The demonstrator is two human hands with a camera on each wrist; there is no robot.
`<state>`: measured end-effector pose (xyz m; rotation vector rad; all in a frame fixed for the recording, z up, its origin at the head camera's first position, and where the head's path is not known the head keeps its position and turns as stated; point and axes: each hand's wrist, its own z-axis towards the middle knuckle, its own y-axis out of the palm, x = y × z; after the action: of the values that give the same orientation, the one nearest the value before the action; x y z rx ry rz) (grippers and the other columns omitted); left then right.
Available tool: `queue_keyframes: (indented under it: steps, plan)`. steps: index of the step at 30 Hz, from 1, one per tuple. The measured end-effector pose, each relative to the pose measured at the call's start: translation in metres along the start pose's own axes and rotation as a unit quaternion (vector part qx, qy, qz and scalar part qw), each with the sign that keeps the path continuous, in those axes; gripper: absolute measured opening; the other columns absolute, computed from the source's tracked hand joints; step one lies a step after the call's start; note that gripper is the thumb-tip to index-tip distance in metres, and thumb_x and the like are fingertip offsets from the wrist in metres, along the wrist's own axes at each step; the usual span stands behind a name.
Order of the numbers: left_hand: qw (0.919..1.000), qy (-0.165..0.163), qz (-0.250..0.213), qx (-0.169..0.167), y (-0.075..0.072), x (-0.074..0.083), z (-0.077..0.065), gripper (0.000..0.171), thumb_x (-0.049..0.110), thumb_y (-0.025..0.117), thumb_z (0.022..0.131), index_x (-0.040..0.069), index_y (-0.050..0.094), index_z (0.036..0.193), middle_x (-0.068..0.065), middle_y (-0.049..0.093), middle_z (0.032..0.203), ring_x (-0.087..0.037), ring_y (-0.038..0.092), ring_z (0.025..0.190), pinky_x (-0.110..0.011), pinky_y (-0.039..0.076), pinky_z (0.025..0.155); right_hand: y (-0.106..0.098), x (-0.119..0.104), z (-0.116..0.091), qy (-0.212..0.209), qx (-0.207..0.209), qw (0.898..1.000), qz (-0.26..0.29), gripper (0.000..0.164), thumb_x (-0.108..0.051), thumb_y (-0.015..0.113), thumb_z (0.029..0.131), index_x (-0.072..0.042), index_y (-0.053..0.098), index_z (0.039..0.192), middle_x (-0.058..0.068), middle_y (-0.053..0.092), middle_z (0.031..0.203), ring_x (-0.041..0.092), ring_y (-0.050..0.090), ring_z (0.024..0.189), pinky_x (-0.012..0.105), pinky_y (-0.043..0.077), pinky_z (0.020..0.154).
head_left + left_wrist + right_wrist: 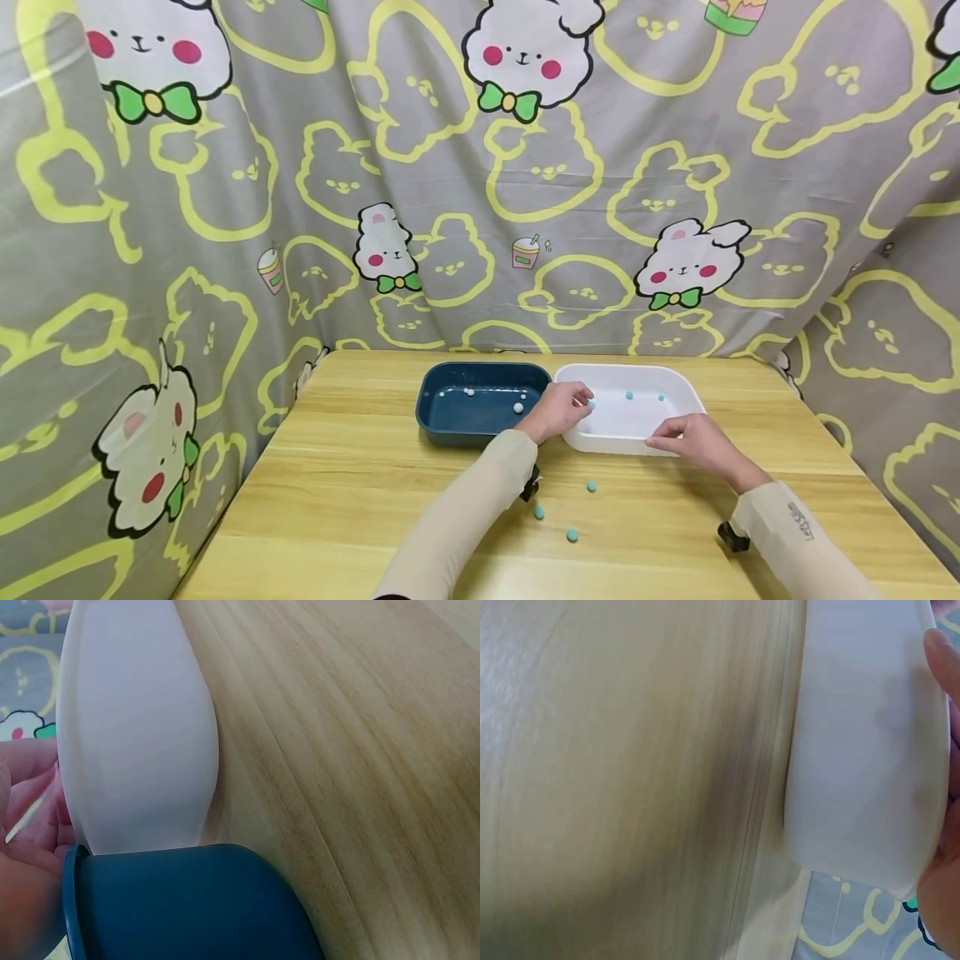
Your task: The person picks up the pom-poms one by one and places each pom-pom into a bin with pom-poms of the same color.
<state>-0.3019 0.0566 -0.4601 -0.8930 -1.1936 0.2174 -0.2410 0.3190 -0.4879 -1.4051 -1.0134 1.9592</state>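
Writing: right sleeve (791,533) carries dark print by the cuff, apparently "LetsSlim"; last letters not sharp. No other lettering legible.

White tray (615,423): plain, smooth, rounded corners, pale wall flaring up to a thin rim. Sits on the wood-grain surface (337,500), its left end against the dark blue tray (450,435), which is similar in shape, glossy inside.

Blue-green balls: small, round, matt. Two lie apart inside the white tray, a larger one (628,395) and a smaller one (661,398). A third, the fingertip ball (591,405), shows at the left hand. Three more on the surface in front: upper ball (591,486), left ball (539,512), nearest ball (572,535).

Dark blue tray holds small white balls, of uneven size; the largest white ball (518,408) lies toward its right end.

Left hand (557,408): over the left end of the white tray, fingers bent, thumb and fingertips close to the fingertip ball; cannot tell whether they pinch it.

Right hand (697,442): pinches the white tray's near rim close to its right corner, thumb on the outer wall.

Backdrop: grey curtain (450,183), yellow-outlined animals, white rabbits with green bows.
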Motion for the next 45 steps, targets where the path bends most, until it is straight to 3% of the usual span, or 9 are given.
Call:
queue_keyframes:
  steps: [4, 8, 12, 18, 27, 34, 45]
  plan:
    - [0.9998, -0.011, -0.013, 0.014, -0.003, -0.003, -0.004, 0.024, 0.013, 0.061, 0.093, 0.008, 0.064, 0.116, 0.001, 0.064, 0.107, -0.009, 0.06, 0.093, -0.019, 0.048, 0.076, 0.002, -0.001, 0.001, -0.002, -0.001, 1.0, 0.002, 0.019, -0.042, 0.072, 0.081, -0.024, 0.075, 0.077, -0.017, 0.066, 0.073, 0.004, 0.057, 0.073, 0.025, 0.046, 0.066]
    - [0.9999, 0.009, -0.005, 0.002, -0.014, -0.002, -0.016, 0.02, 0.012, 0.061, 0.092, 0.008, 0.066, 0.111, 0.001, 0.064, 0.103, -0.009, 0.06, 0.089, -0.018, 0.048, 0.073, 0.002, -0.002, 0.001, -0.001, 0.0, 1.0, 0.0, 0.017, -0.042, 0.072, 0.081, -0.026, 0.074, 0.077, -0.016, 0.066, 0.073, 0.004, 0.057, 0.073, 0.025, 0.046, 0.067]
    - [0.9961, 0.058, 0.026, -0.061, -0.03, 0.002, -0.038, 0.014, 0.014, 0.062, 0.092, 0.008, 0.069, 0.103, 0.006, 0.065, 0.091, -0.004, 0.058, 0.08, -0.017, 0.047, 0.067, 0.001, -0.002, 0.001, -0.001, 0.0, 1.0, -0.005, 0.018, -0.042, 0.072, 0.082, -0.025, 0.074, 0.077, -0.014, 0.067, 0.073, 0.004, 0.057, 0.073, 0.026, 0.046, 0.067]
    - [0.9725, 0.134, 0.081, -0.173, -0.044, -0.005, -0.073, 0.012, 0.017, 0.062, 0.093, 0.01, 0.071, 0.098, 0.014, 0.063, 0.086, 0.004, 0.054, 0.076, -0.013, 0.045, 0.07, -0.002, -0.003, 0.001, -0.003, -0.001, 1.0, -0.006, 0.017, -0.041, 0.072, 0.082, -0.025, 0.074, 0.077, -0.014, 0.067, 0.074, 0.003, 0.058, 0.074, 0.025, 0.046, 0.067]
    - [0.961, 0.129, 0.081, -0.231, -0.04, -0.03, -0.106, 0.014, 0.014, 0.069, 0.087, 0.01, 0.069, 0.1, 0.011, 0.063, 0.091, 0.005, 0.057, 0.078, -0.01, 0.045, 0.07, -0.003, -0.005, 0.001, -0.008, 0.004, 1.0, -0.005, 0.014, -0.038, 0.073, 0.081, -0.025, 0.073, 0.076, -0.013, 0.067, 0.072, 0.003, 0.056, 0.071, 0.024, 0.046, 0.064]
    - [0.9546, 0.118, 0.122, -0.245, -0.029, -0.038, -0.117, 0.03, 0.018, 0.076, 0.081, 0.013, 0.065, 0.108, 0.005, 0.055, 0.094, 0.001, 0.053, 0.077, -0.01, 0.042, 0.07, -0.001, -0.003, 0.0, -0.01, 0.009, 1.0, -0.009, 0.014, -0.038, 0.074, 0.081, -0.026, 0.073, 0.074, -0.013, 0.067, 0.072, 0.002, 0.055, 0.069, 0.024, 0.045, 0.063]
    - [0.9424, 0.153, 0.184, -0.234, -0.018, -0.043, -0.116, 0.021, 0.017, 0.076, 0.08, 0.016, 0.067, 0.098, 0.011, 0.053, 0.083, 0.003, 0.046, 0.076, -0.008, 0.036, 0.071, -0.001, -0.004, 0.001, -0.002, 0.009, 1.0, -0.006, 0.016, -0.039, 0.073, 0.081, -0.025, 0.073, 0.073, -0.011, 0.067, 0.071, 0.003, 0.055, 0.069, 0.024, 0.044, 0.063]
